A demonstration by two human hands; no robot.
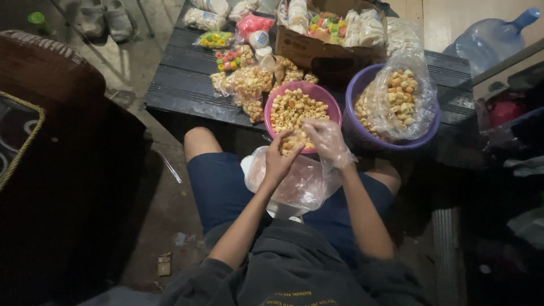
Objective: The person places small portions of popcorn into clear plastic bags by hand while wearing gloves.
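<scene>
Two hands (277,164) (327,141) at pink bowl (334,110), clear bags (294,187) — cardboard box (317,54) behind

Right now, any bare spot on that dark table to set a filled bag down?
Bare slats show along the dark table's left edge, left of the small snack packets, and at the far right past the purple basin. The middle is crowded: pink bowl, cardboard box, packets touching. Both left hand and gloved right hand work at the bowl's near rim.

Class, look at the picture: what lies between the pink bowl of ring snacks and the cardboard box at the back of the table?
In the head view, small filled clear bags of ring snacks lie between the pink bowl and the cardboard box.
</scene>
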